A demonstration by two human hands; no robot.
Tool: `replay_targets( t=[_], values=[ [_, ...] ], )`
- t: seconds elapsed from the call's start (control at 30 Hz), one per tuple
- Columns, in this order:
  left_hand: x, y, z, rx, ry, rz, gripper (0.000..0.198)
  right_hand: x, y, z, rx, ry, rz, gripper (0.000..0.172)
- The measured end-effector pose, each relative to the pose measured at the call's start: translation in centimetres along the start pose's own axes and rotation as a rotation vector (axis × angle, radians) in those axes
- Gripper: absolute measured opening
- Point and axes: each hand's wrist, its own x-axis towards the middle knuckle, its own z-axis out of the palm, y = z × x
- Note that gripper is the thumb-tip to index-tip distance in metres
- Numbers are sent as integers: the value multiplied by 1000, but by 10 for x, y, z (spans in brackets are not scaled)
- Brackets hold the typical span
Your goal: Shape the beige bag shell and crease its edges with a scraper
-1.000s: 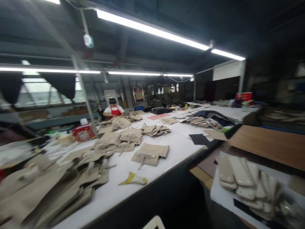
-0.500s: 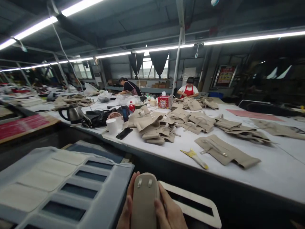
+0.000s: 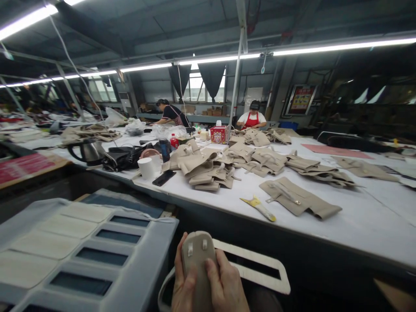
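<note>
From the left, the slotted grey stand (image 3: 139, 260) lies near the hands, and a grey strap loop (image 3: 164, 288) juts out just beside the left hand (image 3: 182, 281); a swing that way could snag the loop on the stand's edge or nudge the pale panels (image 3: 45, 236) resting there. In the middle, both hands grasp the beige padded piece (image 3: 199, 260), thumbs on its face, at the bottom of the view, short of the table (image 3: 364, 225); since the grip seems to sit low, a slack thumb might let the piece tip away into the dark gap beyond. Hard thumb pressure could also dent the soft-looking face. To the right, behind the right hand (image 3: 225, 281), the white slotted frame (image 3: 256, 266) reaches out sideways, so its far end could strike the table's edge if lifted carelessly; whether it joins the piece cannot be told. As for looks, the piece is greyish beige and smooth, with a rounded upper end and a thick edge; two pale studs (image 3: 190, 248) stand side by side near that end, while fingers and the lower border hide the rest.
</note>
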Motion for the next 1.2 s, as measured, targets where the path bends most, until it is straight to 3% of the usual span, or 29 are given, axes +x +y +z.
replay_targets(
  t=[0.1,0.17,0.3,0.4,0.57,0.83,1.07,1.2],
  values=[
    [10,9,-10,94,4,110,65,-4,2,-4,48,-36,28,46],
    [24,16,-22,122,-74,148,56,-7,3,-6,65,-137,51,46],
    [42,18,-37,-6,-223,3,63,-15,7,-12,65,-331,53,45],
    [33,10,-29,-67,-192,84,69,-16,7,-14,80,-224,49,54],
    [10,1,-11,141,-138,215,87,-14,4,-9,-26,-36,10,63],
    [8,1,-17,246,-161,181,74,-20,8,-4,-17,5,14,62],
    [11,4,-7,183,-228,143,65,4,-1,-35,1,-24,1,59],
    [16,-4,-3,250,-266,221,68,22,-4,-46,-60,4,-128,44]
  ],
)
